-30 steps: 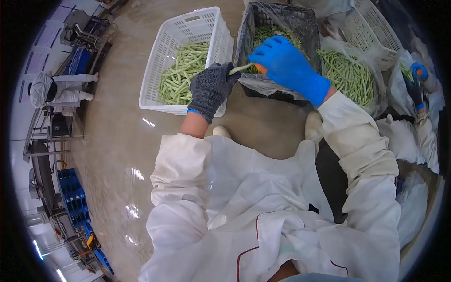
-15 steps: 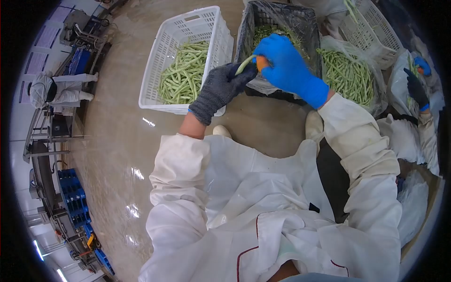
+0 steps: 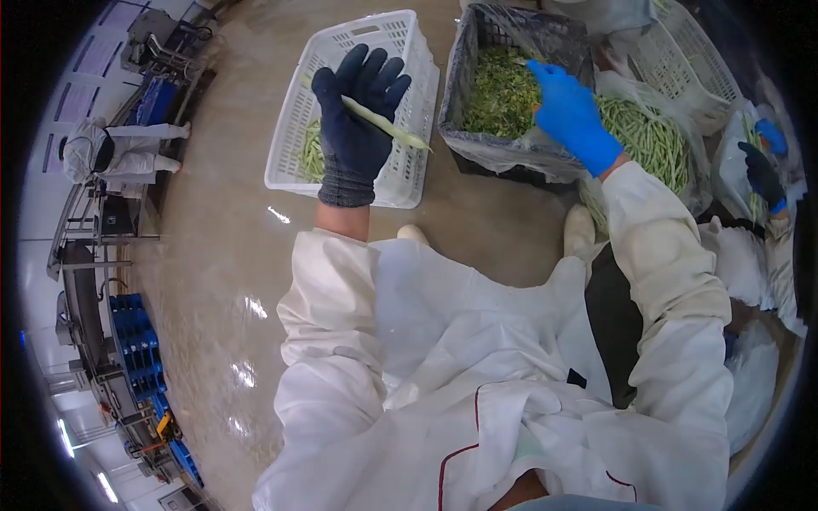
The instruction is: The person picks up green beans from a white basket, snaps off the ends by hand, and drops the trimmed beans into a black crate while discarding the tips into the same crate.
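My left hand (image 3: 358,128), in a dark knit glove, is raised over the white crate (image 3: 426,111) with its palm showing and fingers spread. A long green bean (image 3: 388,126) lies across the palm, passing under the thumb. Green beans (image 3: 312,153) show in the crate, partly hidden by this hand. My right hand (image 3: 575,115), blue-gloved, is above the right side of a black crate (image 3: 456,128) lined with clear plastic. Its fingers point toward the green trimmings (image 3: 503,94) inside. Only a sliver of a small orange object (image 3: 536,107) shows beneath the curled fingers.
A plastic bag of green beans (image 3: 648,140) stands right of the black crate. Beyond it are another white crate (image 3: 682,60) and a co-worker's gloved hand (image 3: 761,175). Another person (image 3: 111,153) is by machinery at far left, above blue pallets (image 3: 136,349).
My hands have separated. The left has moved left and up over the white crate with the bean, its fingers opening out; the right has shifted right across the black crate, uncovering the trimmings.
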Tool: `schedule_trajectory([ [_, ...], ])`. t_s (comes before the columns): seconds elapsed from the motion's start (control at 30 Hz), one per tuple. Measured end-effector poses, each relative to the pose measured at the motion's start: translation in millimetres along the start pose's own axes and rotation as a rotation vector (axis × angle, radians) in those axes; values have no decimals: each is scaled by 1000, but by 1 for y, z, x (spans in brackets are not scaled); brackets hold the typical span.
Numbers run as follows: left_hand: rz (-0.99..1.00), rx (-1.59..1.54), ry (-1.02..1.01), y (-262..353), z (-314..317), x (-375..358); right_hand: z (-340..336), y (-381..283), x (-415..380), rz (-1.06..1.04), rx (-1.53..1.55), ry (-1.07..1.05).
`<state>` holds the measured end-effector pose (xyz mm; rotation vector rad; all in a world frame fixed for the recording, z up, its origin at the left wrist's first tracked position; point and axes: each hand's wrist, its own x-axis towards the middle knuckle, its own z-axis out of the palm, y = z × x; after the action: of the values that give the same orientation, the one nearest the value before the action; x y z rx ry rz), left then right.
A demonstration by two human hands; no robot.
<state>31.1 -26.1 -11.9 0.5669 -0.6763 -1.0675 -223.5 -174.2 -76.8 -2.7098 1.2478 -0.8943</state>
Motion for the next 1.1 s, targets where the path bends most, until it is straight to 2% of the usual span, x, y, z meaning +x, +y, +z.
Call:
schedule_trajectory([
  [0.1,-2,38,44,-8,11,-2,-25,-44,0,12,667,-282],
  [0.2,19,78,53,-12,16,-3,-21,-69,-3,-32,1119,-611],
  [0.3,43,93,67,-16,16,-3,-33,-93,-12,-33,1056,-605],
  [0.6,45,52,130,-29,11,-1,-32,-98,-25,-96,968,-443],
  [0.7,53,41,148,-33,8,0,-35,-98,-26,-159,851,-459],
  [0.9,45,20,177,-37,5,4,-35,-97,-28,-291,743,-358],
  [1.0,-6,0,164,-38,10,2,-23,-96,-29,-412,574,-162],
  [1.07,-69,19,165,-40,15,0,-23,-95,-30,-626,500,-193],
  [1.1,-170,40,104,-41,17,-3,-27,-95,-29,-734,461,-208],
])
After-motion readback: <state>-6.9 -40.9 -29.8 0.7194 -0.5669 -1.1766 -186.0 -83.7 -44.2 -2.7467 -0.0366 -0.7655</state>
